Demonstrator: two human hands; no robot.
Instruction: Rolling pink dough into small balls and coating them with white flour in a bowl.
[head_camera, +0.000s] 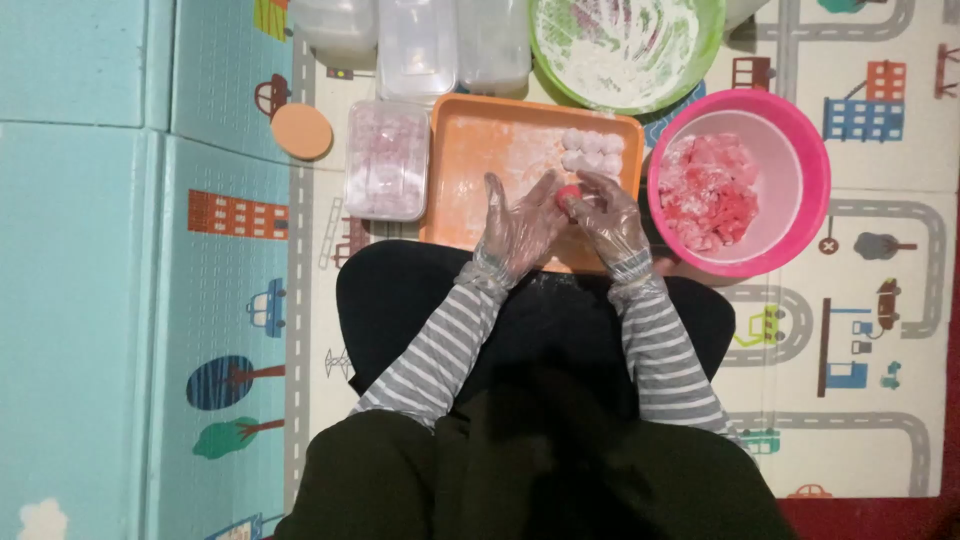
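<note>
Both hands gloved in clear plastic, over orange tray. Left hand and right hand close together, fingertips pinched on small pink ball held just above tray's right half. White floured balls clustered in tray's far right corner — tray's left half bare, dusted. Pink bowl of pink filling just right of tray's edge. Green floured bowl beyond tray. Clear lidded box touching tray's left edge — orange round lid farther left on play mat.
</note>
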